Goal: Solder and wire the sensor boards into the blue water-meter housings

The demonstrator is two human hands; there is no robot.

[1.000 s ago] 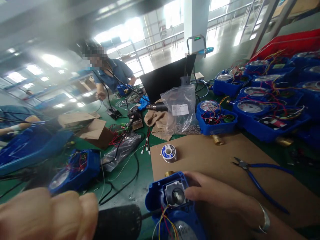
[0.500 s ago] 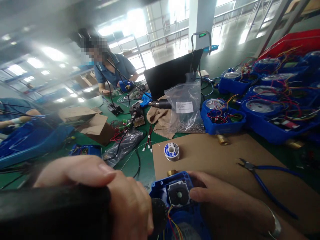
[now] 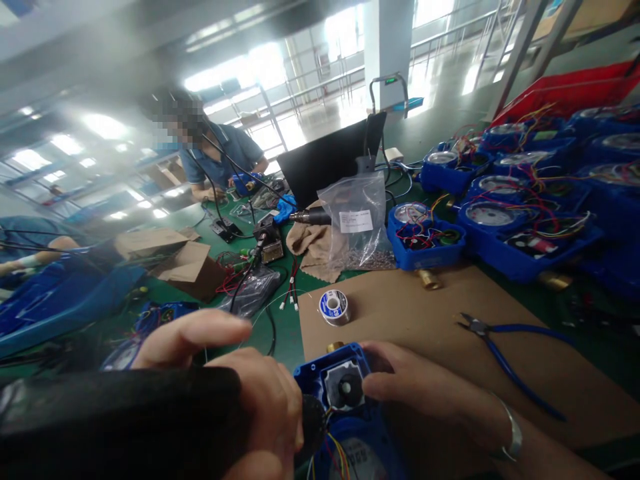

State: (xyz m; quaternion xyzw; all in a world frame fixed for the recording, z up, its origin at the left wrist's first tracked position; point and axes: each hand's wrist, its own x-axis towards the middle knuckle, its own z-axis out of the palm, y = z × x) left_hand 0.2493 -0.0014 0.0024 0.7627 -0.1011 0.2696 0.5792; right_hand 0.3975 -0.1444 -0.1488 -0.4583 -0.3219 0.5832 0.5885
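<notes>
My left hand (image 3: 240, 380) is shut around a thick black electric screwdriver (image 3: 125, 413), whose dark front end sits at the left edge of a blue plastic meter housing (image 3: 309, 377). My right hand (image 3: 415, 383) grips that housing from the right, its fingers on the top edge. The housing holds a black round part in a pale square frame (image 3: 345, 391). Coloured wires hang from it, and the lower body is partly hidden by the tool. A small brass fitting (image 3: 335, 347) projects from its far side.
The housing rests at the near edge of a brown cardboard sheet (image 3: 400, 313) with a solder wire spool (image 3: 334, 307) and blue-handled pliers (image 3: 500, 347). Wired blue meters (image 3: 520, 227) crowd the right. A co-worker (image 3: 215, 153) works beyond a green bench mat.
My left hand has risen from the lower left, bringing the black screwdriver across to the housing's left edge. The right hand keeps its hold, and the view has shifted slightly.
</notes>
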